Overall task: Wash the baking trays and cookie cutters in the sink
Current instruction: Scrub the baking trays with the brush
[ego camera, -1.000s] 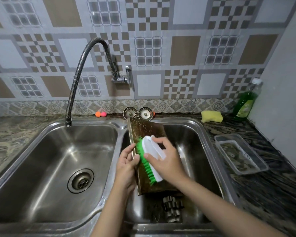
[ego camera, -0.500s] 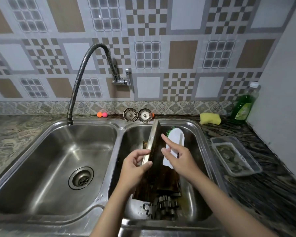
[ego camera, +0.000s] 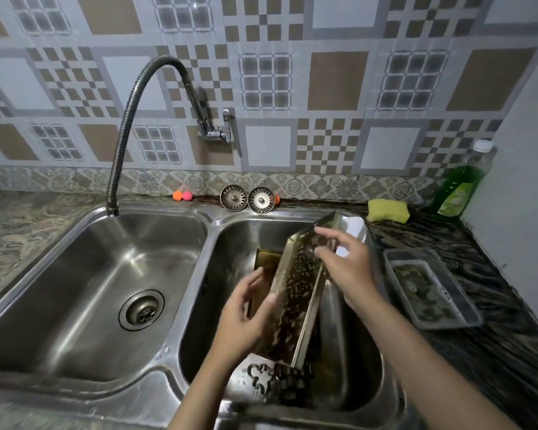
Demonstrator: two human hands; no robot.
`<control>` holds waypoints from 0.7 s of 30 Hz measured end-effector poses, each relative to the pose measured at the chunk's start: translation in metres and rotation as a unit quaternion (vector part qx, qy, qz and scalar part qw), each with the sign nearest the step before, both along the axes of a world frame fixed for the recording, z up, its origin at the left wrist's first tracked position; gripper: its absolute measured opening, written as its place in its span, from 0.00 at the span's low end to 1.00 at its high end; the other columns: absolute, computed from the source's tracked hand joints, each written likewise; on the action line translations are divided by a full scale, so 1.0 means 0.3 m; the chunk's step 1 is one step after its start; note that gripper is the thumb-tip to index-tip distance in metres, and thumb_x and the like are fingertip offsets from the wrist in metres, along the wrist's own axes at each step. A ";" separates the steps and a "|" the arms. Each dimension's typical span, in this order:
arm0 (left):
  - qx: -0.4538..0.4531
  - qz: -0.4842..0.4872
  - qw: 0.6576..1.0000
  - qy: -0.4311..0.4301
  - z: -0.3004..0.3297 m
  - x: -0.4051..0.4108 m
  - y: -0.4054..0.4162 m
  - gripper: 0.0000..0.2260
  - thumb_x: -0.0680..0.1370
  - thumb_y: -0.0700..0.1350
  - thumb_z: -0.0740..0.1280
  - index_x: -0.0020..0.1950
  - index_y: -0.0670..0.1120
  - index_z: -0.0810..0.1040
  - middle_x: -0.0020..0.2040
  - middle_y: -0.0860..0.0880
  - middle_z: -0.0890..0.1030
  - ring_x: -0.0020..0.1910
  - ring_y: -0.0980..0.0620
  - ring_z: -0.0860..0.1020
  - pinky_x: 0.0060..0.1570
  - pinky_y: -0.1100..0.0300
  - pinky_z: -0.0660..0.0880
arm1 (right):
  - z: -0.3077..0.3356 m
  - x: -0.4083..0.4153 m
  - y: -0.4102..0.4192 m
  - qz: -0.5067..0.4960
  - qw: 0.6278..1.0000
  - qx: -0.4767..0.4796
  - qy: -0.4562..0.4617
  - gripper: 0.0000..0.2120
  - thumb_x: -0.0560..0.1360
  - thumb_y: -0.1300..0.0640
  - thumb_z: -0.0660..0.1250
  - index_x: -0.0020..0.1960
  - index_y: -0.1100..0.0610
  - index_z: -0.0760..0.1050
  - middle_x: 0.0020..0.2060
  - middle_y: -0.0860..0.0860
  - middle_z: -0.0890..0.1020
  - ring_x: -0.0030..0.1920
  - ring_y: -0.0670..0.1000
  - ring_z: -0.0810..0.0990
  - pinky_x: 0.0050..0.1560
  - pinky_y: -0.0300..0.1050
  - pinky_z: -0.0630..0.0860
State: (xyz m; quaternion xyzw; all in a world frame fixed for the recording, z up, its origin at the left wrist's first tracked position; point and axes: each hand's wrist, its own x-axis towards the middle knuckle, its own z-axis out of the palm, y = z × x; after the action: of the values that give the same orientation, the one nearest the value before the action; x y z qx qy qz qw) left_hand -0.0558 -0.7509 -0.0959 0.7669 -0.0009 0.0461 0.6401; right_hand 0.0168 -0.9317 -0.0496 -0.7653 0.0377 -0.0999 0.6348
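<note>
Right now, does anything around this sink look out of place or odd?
Both sink strainers sit on the counter behind the basins, not in the drains. The baking tray, tilted in both hands, is badly speckled with grime.

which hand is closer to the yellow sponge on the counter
Right. The right hand is at the baking tray's upper right side, below and left of the yellow sponge. The left hand is at the tray's lower left edge, farther away.

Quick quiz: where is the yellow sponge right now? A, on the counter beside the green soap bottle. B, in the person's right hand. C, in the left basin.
A: the yellow sponge lies on the counter just left of the green soap bottle.
</note>
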 end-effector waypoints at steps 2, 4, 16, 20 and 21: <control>0.020 0.041 0.999 0.013 -0.016 0.002 0.074 0.17 0.73 0.55 0.68 0.62 0.60 0.74 0.61 0.59 0.78 0.63 0.63 0.73 0.63 0.61 0.70 | 0.014 0.009 -0.030 0.011 0.999 0.037 0.001 0.16 0.71 0.63 0.71 0.49 0.42 0.82 0.51 0.39 0.80 0.56 0.41 0.77 0.61 0.46 0.75; -0.025 0.035 0.997 0.064 -0.015 0.003 0.142 0.11 0.78 0.47 0.66 0.59 0.60 0.77 0.57 0.53 0.81 0.60 0.55 0.76 0.61 0.59 0.71 | 0.018 0.005 -0.028 0.028 0.997 0.068 0.010 0.16 0.71 0.61 0.71 0.50 0.40 0.82 0.57 0.44 0.80 0.61 0.46 0.76 0.61 0.48 0.74; -0.216 -0.016 0.952 0.217 0.004 -0.071 0.540 0.14 0.77 0.30 0.61 0.57 0.40 0.79 0.47 0.40 0.83 0.39 0.48 0.82 0.32 0.60 0.79 | -0.035 -0.067 0.269 0.100 0.990 0.086 0.041 0.14 0.75 0.58 0.69 0.57 0.42 0.79 0.52 0.43 0.83 0.56 0.46 0.81 0.57 0.48 0.78; -0.137 0.017 0.969 0.207 -0.008 -0.040 0.803 0.14 0.78 0.31 0.61 0.55 0.45 0.81 0.35 0.47 0.79 0.23 0.57 0.69 0.19 0.68 0.64 | -0.064 -0.068 0.404 0.071 0.994 -0.054 0.067 0.19 0.74 0.53 0.70 0.64 0.42 0.75 0.53 0.45 0.82 0.48 0.40 0.78 0.43 0.29 0.72; -0.126 0.035 0.970 0.205 -0.018 -0.022 0.873 0.14 0.78 0.31 0.61 0.55 0.46 0.81 0.35 0.48 0.80 0.23 0.57 0.67 0.20 0.68 0.62 | -0.074 -0.054 0.433 0.072 0.986 -0.131 0.077 0.21 0.73 0.52 0.71 0.65 0.42 0.74 0.61 0.46 0.79 0.57 0.44 0.78 0.51 0.32 0.71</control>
State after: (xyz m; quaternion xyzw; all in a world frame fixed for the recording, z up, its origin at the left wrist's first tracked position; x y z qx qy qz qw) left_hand -0.0623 -0.4891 -0.1012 0.6727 0.1630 -0.0895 0.7162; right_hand 0.0005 -0.8017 -0.0719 -0.8480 0.0180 0.0017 0.5296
